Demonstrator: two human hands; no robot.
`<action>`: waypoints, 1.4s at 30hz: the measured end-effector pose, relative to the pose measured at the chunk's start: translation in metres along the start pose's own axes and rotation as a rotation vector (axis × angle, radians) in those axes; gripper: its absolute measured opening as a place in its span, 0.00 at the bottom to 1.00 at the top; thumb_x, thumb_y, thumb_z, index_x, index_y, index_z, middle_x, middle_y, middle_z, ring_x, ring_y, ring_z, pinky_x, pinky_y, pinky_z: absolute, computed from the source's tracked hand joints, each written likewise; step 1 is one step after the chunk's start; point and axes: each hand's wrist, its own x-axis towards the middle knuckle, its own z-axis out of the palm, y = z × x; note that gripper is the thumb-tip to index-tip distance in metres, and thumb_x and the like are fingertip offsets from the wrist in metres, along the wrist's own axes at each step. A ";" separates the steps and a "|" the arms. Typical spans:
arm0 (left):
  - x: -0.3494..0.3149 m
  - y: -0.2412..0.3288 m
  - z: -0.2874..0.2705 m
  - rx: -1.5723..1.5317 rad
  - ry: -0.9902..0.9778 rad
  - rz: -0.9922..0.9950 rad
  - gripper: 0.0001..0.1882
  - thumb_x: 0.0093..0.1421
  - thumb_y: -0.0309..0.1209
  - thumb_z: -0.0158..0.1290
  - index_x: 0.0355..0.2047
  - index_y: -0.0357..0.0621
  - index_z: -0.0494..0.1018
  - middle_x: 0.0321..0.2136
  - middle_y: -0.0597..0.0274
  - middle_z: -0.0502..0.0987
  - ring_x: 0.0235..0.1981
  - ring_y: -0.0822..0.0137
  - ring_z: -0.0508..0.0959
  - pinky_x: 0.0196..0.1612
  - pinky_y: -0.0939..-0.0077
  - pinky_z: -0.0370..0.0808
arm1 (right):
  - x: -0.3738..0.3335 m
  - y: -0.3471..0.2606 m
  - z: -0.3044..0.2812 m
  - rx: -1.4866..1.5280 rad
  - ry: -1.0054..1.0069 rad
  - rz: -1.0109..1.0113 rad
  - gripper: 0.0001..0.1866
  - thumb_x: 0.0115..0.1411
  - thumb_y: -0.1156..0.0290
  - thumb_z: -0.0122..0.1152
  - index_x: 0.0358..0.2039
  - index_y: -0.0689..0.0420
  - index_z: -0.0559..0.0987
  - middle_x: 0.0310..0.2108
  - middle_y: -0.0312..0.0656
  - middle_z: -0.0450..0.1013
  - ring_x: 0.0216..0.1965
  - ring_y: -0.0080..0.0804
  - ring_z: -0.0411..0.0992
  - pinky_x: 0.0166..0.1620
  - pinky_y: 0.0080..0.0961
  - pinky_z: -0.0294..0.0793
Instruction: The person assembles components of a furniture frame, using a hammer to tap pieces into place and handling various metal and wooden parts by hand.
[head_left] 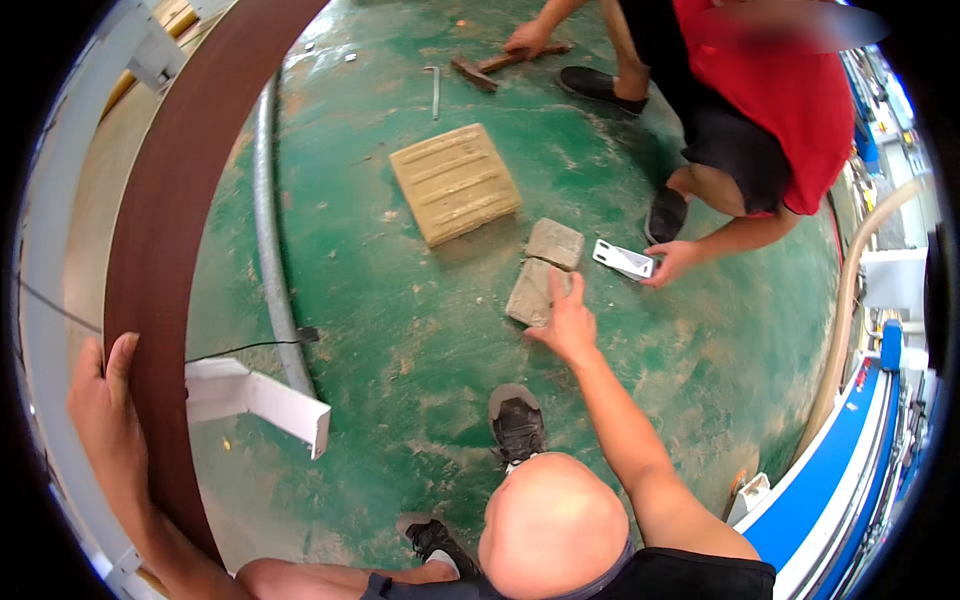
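Block (530,290): grey-brown, dusty, roughly rectangular, beneath right hand (570,328) fingertips; smaller block (554,244) just beyond
Right hand: fingers spread, contact unclear
Left hand (108,415): thumb, fingers parted at brown board (165,200), grip unclear

The right hand (568,328) hides part of the lower grey block (533,287), mid-frame. The co-worker's head (785,26) is blurred at upper right; the brown board (158,260) runs past the upper edge.
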 end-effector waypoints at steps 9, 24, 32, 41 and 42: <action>0.008 0.034 0.004 -0.014 -0.011 -0.058 0.30 0.66 0.49 0.58 0.26 0.33 0.60 0.22 0.50 0.54 0.26 0.60 0.54 0.29 0.61 0.61 | -0.004 0.000 0.025 0.209 0.134 0.059 0.64 0.38 0.55 0.84 0.73 0.54 0.56 0.66 0.55 0.56 0.49 0.57 0.77 0.52 0.45 0.79; 0.018 0.070 0.006 -0.057 0.050 0.048 0.31 0.64 0.49 0.61 0.25 0.33 0.62 0.19 0.48 0.57 0.24 0.58 0.53 0.27 0.60 0.61 | 0.043 -0.195 0.042 0.360 -0.365 -0.577 0.43 0.44 0.46 0.77 0.58 0.58 0.80 0.49 0.57 0.79 0.50 0.44 0.78 0.54 0.31 0.77; 0.019 0.091 0.017 -0.159 0.062 0.036 0.29 0.61 0.46 0.64 0.25 0.31 0.65 0.21 0.42 0.67 0.22 0.53 0.60 0.29 0.60 0.66 | 0.104 -0.183 0.015 0.761 -0.671 -0.260 0.40 0.49 0.36 0.73 0.50 0.59 0.85 0.37 0.50 0.83 0.40 0.40 0.82 0.48 0.33 0.80; 0.032 0.096 0.048 -0.053 0.137 0.166 0.29 0.61 0.49 0.63 0.24 0.34 0.64 0.22 0.43 0.71 0.24 0.42 0.68 0.30 0.54 0.68 | 0.077 -0.168 0.045 0.731 -0.443 -0.423 0.44 0.46 0.36 0.76 0.55 0.55 0.82 0.47 0.54 0.80 0.48 0.43 0.80 0.53 0.35 0.77; 0.032 0.096 0.051 -0.054 0.120 0.159 0.29 0.61 0.49 0.63 0.24 0.34 0.64 0.22 0.42 0.72 0.24 0.42 0.68 0.30 0.54 0.68 | 0.076 -0.168 0.042 0.759 -0.431 -0.395 0.44 0.46 0.36 0.76 0.55 0.56 0.82 0.47 0.55 0.80 0.48 0.43 0.80 0.53 0.35 0.77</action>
